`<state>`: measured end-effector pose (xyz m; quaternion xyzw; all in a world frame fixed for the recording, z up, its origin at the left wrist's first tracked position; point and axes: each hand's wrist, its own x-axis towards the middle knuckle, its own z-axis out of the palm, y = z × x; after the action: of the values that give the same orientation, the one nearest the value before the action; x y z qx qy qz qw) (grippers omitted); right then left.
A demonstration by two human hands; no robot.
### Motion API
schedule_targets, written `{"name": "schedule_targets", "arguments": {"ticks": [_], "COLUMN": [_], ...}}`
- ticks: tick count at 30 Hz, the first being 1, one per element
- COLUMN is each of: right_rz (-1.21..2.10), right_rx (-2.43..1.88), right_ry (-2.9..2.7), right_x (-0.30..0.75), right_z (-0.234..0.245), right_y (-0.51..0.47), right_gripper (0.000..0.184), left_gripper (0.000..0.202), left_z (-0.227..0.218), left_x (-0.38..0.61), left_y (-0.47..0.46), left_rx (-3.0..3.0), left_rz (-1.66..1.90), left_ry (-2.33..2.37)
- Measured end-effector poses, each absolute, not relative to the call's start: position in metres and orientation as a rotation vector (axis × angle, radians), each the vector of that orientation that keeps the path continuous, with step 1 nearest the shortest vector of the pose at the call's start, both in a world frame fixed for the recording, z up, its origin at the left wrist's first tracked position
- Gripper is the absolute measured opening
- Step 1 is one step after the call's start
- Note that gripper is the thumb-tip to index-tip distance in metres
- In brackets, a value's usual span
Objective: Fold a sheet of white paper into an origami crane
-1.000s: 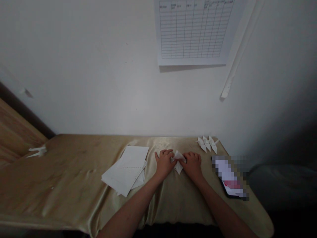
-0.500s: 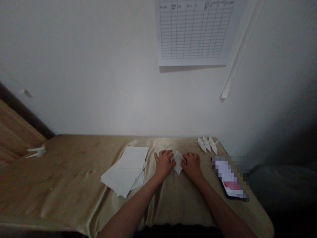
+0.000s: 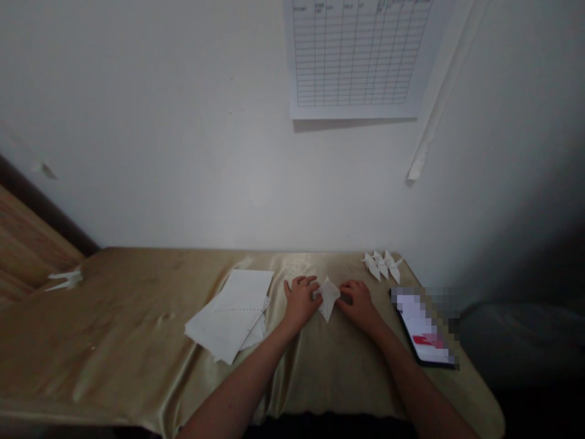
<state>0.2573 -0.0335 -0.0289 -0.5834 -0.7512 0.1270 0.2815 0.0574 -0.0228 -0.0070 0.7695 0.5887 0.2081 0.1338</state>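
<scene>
A small white folded paper point(image 3: 328, 299), shaped like a kite with a crease down its middle, lies between my hands. My left hand point(image 3: 301, 302) grips its left edge, the thumb over the paper and the other fingers curled beyond. At the right corner, my right hand point(image 3: 360, 303) pinches the paper between thumb and fingertips. The undersides of the fingers are hidden. To the left of my left hand lies a stack of white paper sheets point(image 3: 233, 314), some with a dotted line. Several small folded paper cranes point(image 3: 381, 266) stand in a row at the back right.
A phone point(image 3: 423, 332) with a lit, partly blurred screen lies right of my right forearm. Another folded paper piece point(image 3: 66, 279) sits at the far left. A gold satin cloth point(image 3: 132, 329) covers the table, whose back edge meets the wall, where a printed chart point(image 3: 351, 61) hangs.
My right hand has shifted slightly right, from over the folded paper to its right corner, so more of the paper shows. My left hand stays nearly in place.
</scene>
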Motion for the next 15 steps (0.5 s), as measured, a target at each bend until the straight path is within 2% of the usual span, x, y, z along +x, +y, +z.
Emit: {"name": "schedule_targets", "arguments": {"ticks": [6,15], "right_rz": [0.318,0.297], "right_rx": [-1.62,-1.655], "right_ry": [-1.981,-1.956], "right_x": [0.2535,0.2476], "right_z": [-0.0269,-0.0238], "right_y": [-0.0343,-0.036], "right_gripper": [0.021,0.02], "left_gripper": [0.022,0.039], "left_z": [-0.0031,-0.0053], "left_x": [0.0551,0.0498], "left_y": [-0.0226,-0.0215], "left_rx": [2.224,2.282], "left_rz": [0.59,0.528], "left_ry": [1.675,1.628]}}
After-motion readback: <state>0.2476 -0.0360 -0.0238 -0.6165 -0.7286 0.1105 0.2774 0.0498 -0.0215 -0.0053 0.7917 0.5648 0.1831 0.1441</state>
